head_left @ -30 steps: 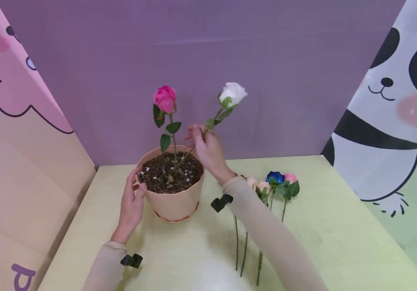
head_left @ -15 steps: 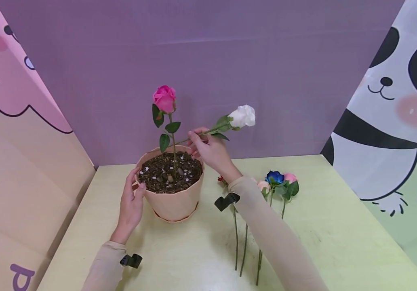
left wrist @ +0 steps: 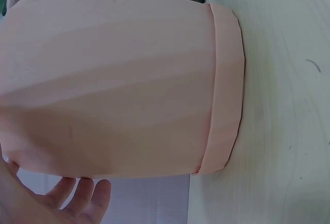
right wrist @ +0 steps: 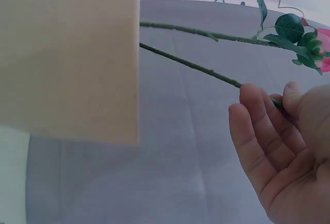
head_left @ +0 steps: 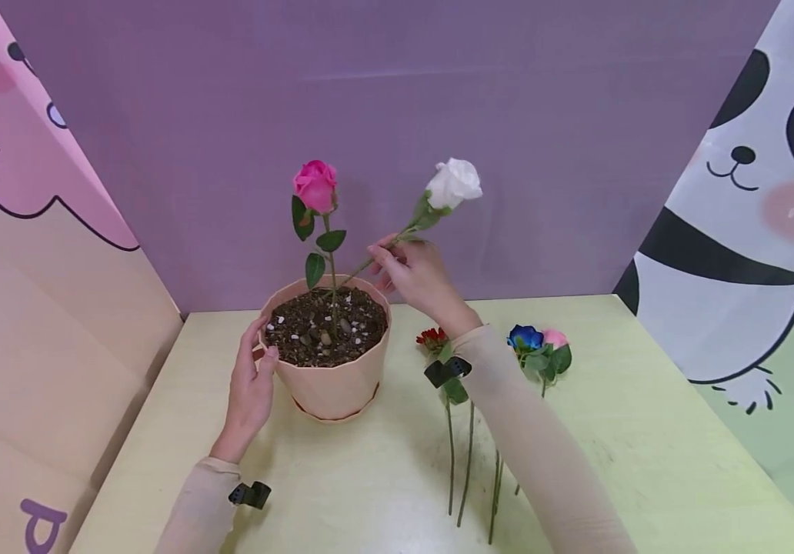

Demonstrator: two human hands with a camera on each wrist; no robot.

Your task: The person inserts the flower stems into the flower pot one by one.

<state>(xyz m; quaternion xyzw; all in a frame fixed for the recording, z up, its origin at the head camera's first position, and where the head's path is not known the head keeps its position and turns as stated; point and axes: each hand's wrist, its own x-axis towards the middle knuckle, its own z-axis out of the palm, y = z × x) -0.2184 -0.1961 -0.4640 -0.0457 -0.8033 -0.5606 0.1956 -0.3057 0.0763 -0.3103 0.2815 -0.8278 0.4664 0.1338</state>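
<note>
In the head view my left hand [head_left: 250,396] holds the left side of a pale peach flowerpot [head_left: 331,391], thumb and fingers spread along the rim. In the left wrist view several fingers [left wrist: 82,195] lie against the pot's wall. My right hand [head_left: 425,278] pinches the green stem of a white rose [head_left: 454,183] above the rim's right side. That rose leans up to the right, its stem's lower end running into the pot behind a pink rose [head_left: 315,186]. The pink rose stands upright in dark, pebbly soil [head_left: 293,319].
Right of the pot, several flowers lie on the pale table [head_left: 341,492]: a red one [head_left: 432,338], a blue one [head_left: 525,337] and a pink one [head_left: 555,338] among them. My right sleeve covers some. A purple backdrop [head_left: 231,154] rises behind the table.
The white rose tipped down to the right, then rose again, ending slightly farther right than at first. My right hand shifted a little right; my left hand stayed on the pot.
</note>
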